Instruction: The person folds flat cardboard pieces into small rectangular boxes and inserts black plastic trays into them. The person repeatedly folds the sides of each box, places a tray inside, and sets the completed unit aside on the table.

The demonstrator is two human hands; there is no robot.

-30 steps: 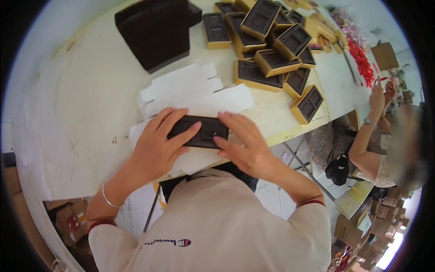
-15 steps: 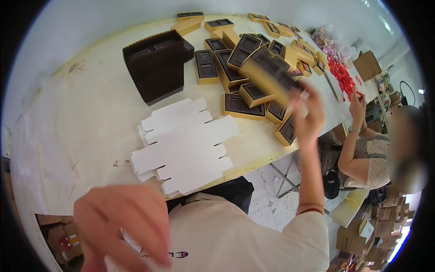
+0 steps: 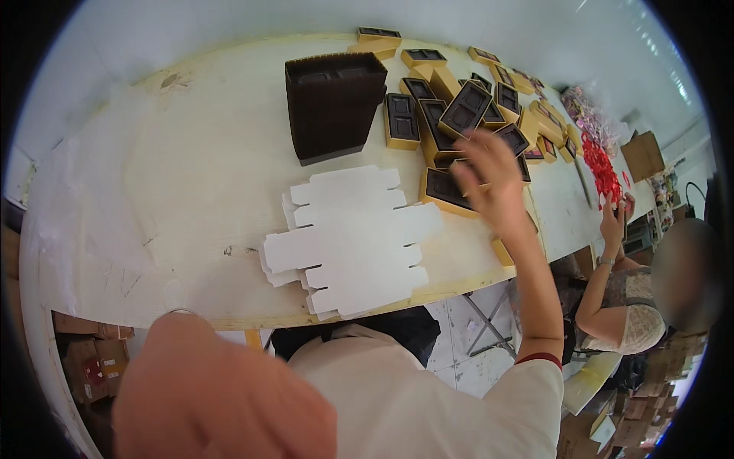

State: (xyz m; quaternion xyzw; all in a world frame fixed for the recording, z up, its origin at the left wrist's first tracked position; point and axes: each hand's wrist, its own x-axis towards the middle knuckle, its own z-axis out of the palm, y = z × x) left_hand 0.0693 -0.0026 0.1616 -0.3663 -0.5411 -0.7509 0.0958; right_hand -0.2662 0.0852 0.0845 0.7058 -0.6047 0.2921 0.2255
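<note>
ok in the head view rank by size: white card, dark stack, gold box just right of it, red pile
1. White card
2. Dark stack
3. Gold box and red pile: about alike, so unranked; distance muddies it

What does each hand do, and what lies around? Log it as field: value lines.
Left hand: close to the camera, blurred; hold unclear
Right hand: fingers spread, over gold boxes; contact unclear
White card: stacked flat near the table's front edge
Dark tray stack: upright, beyond the white card
Red strips: far right, near a co-worker's hands
</note>
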